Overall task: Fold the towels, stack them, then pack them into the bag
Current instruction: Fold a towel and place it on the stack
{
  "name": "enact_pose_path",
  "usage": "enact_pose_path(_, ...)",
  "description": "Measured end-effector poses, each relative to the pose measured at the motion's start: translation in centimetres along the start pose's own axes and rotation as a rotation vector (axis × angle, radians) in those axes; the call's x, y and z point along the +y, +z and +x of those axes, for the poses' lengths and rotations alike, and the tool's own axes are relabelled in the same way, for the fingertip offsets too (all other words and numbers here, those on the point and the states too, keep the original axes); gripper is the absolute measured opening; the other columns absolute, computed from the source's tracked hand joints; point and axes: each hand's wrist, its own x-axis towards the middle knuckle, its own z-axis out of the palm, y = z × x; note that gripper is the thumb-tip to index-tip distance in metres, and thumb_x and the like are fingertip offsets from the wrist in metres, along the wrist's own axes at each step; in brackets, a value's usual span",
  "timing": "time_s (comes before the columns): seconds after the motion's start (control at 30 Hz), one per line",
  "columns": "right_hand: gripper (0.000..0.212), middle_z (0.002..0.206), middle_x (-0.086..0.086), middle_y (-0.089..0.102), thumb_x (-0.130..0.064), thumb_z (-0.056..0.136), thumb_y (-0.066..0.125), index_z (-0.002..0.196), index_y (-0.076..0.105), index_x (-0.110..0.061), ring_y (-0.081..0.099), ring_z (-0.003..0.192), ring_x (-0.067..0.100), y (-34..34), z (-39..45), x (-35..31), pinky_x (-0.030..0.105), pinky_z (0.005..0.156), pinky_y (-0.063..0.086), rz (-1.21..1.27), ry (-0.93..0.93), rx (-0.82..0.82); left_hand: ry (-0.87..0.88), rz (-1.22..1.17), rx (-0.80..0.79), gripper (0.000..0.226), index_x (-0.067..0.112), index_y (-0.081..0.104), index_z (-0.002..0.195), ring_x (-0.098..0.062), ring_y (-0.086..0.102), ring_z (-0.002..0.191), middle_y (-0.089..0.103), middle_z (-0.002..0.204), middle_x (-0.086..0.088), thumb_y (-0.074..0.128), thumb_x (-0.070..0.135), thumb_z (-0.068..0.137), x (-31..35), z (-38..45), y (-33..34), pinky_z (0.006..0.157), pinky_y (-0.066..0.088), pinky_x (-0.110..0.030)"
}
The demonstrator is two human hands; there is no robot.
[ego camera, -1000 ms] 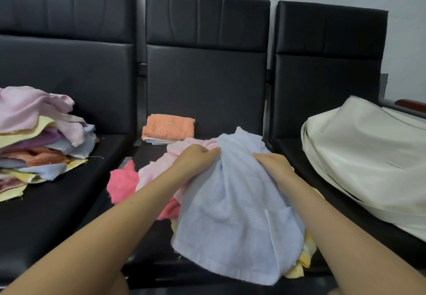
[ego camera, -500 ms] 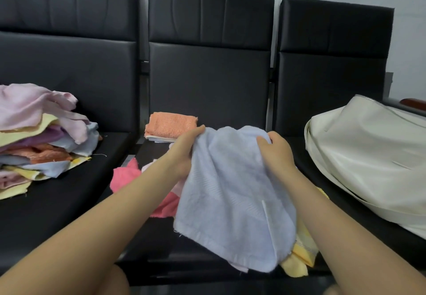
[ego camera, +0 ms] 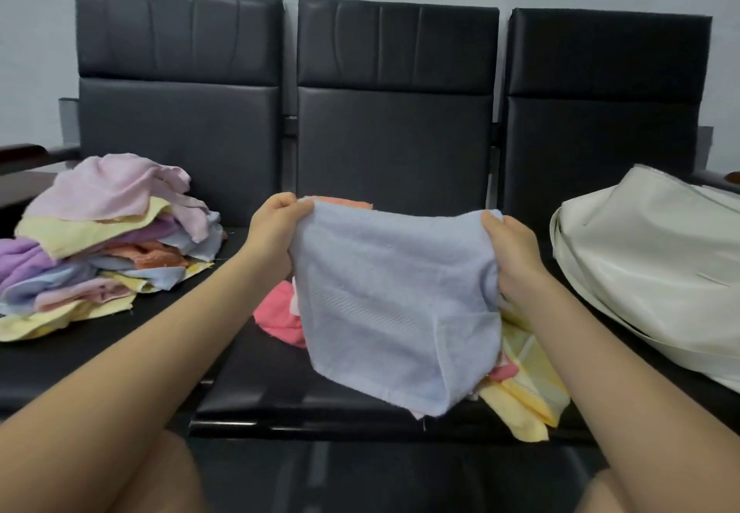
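- Light blue towel (ego camera: 394, 300): held up above the middle seat (ego camera: 280, 392), stretched between both hands by its top edge; the lower part hangs in a loose fold, with a woven band visible across the cloth.
- Left hand (ego camera: 276, 232): fingers curled round the top left corner of the light blue towel, gripping it.
- Right hand (ego camera: 512, 252): fingers curled round the top right edge of the same towel, gripping it, with cloth bunched under the palm.
- Pink towel (ego camera: 280, 318): lying crumpled on the middle seat, partly hidden behind the held towel, at its left.
- Yellow towels (ego camera: 524, 392): lying loose on the middle seat, near the front edge, below and right of the held towel; a further pink scrap shows among them.
- Orange towel (ego camera: 348, 202): seen only as a strip above the held towel's top edge, at the far side of the middle seat; whether it is folded cannot be told.
- Pile of unfolded towels (ego camera: 108, 240): heaped on the left seat (ego camera: 60, 364); pink, yellow, purple, blue and orange pieces are mixed.
- White bag (ego camera: 656, 264): resting on the right seat, well apart from the pile, with straps trailing at its near side.
- Backrests (ego camera: 396, 112): three black padded panels side by side against a pale wall.
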Motion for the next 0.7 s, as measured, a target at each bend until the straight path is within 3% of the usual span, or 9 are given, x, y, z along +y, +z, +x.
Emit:
enact_pose_path(0.13,0.011,0.092,0.005,0.061,-0.022,0.092,0.059,0.093,0.062,-0.012,0.057,0.084,0.019,-0.6,-1.0,-0.5,0.029,0.071,0.044,0.106,-0.028,-0.035,0.131,0.153,0.05,0.019,0.029,0.062,0.086,-0.011,0.055,0.085,0.062,0.092,0.005,0.063,0.01,0.086,0.4,-1.4,-1.5,0.074,0.045,-0.024)
enact_pose_path(0.23,0.009,0.092,-0.001,0.062,-0.015,0.094,0.055,0.091,0.063,-0.018,0.058,0.086,0.015,-1.7,-1.1,-0.3,0.027,0.067,0.044,-0.017,-0.125,-0.037,0.304,0.544,-0.039,0.026,0.022,0.071,0.105,-0.011,0.059,0.1,0.068,0.108,0.004,0.059,0.013,0.084,-0.7,-2.4,-2.3,0.079,0.043,-0.015)
enact_pose_path(0.27,0.012,0.093,-0.002,0.062,-0.012,0.093,0.053,0.096,0.064,-0.016,0.056,0.087,0.016,-2.1,-0.8,0.2,0.028,0.066,0.043,-0.161,-0.17,-0.047,0.326,0.737,-0.142,0.025,0.021,0.074,0.1,-0.013,0.061,0.097,0.071,0.103,0.002,0.058,0.024,0.081,-1.3,-2.6,-2.5,0.079,0.044,-0.018)
enact_pose_path(0.33,0.018,0.097,0.002,0.061,-0.011,0.093,0.051,0.103,0.066,-0.009,0.054,0.093,0.02,-2.8,-0.4,1.6,0.03,0.07,0.039,-0.602,-0.21,-0.175,0.27,1.102,-0.364,0.039,0.02,0.076,0.075,-0.02,0.06,0.075,0.069,0.074,0.002,0.052,0.05,0.069,-2.6,-2.8,-2.8,0.071,0.046,-0.03)
enact_pose_path(0.4,0.02,0.099,0.006,0.059,-0.018,0.094,0.05,0.096,0.064,-0.003,0.053,0.094,0.021,-3.4,-0.3,3.7,0.033,0.074,0.036,-0.939,-0.129,-0.39,0.172,1.285,-0.446,0.04,0.022,0.073,0.061,-0.016,0.049,0.055,0.056,0.054,0.002,0.055,0.056,0.074,-3.4,-3.0,-2.7,0.061,0.042,-0.032)
enact_pose_path(0.47,0.02,0.092,0.006,0.055,-0.021,0.094,0.048,0.084,0.056,-0.005,0.048,0.084,0.019,-3.9,-0.4,4.6,0.033,0.069,0.034,-0.943,-0.038,-0.455,0.158,1.257,-0.419,0.044,0.023,0.072,0.055,-0.011,0.048,0.051,0.054,0.051,0.002,0.059,0.052,0.086,-3.9,-2.8,-2.3,0.059,0.04,-0.029)
enact_pose_path(0.53,0.018,0.087,0.006,0.051,-0.023,0.092,0.049,0.08,0.054,-0.01,0.045,0.081,0.018,-4.0,-0.4,4.5,0.033,0.068,0.032,-0.828,0.014,-0.415,0.186,1.18,-0.335,0.051,0.016,0.07,0.054,-0.014,0.05,0.053,0.055,0.055,-0.001,0.055,0.048,0.091,-4.4,-2.0,-1.6,0.058,0.039,-0.028)
enact_pose_path(0.63,0.029,0.099,0.008,0.058,-0.035,0.091,0.052,0.09,0.064,-0.009,0.053,0.095,0.024,-3.3,0.5,4.1,0.034,0.078,0.039,-0.621,0.107,-0.252,0.243,1.061,-0.209,0.043,0.006,0.061,0.065,-0.019,0.05,0.06,0.056,0.062,-0.008,0.051,0.036,0.094,-5.0,-0.7,0.1,0.059,0.037,-0.032)
enact_pose_path(0.7,0.039,0.105,0.008,0.061,-0.044,0.092,0.051,0.102,0.066,-0.01,0.057,0.102,0.027,-2.6,1.5,4.3,0.038,0.089,0.045,-0.515,0.144,-0.142,0.229,0.964,-0.164,0.032,0.009,0.066,0.081,-0.018,0.057,0.072,0.065,0.076,-0.003,0.049,0.032,0.095,-5.3,0.1,1.5,0.067,0.042,-0.032)
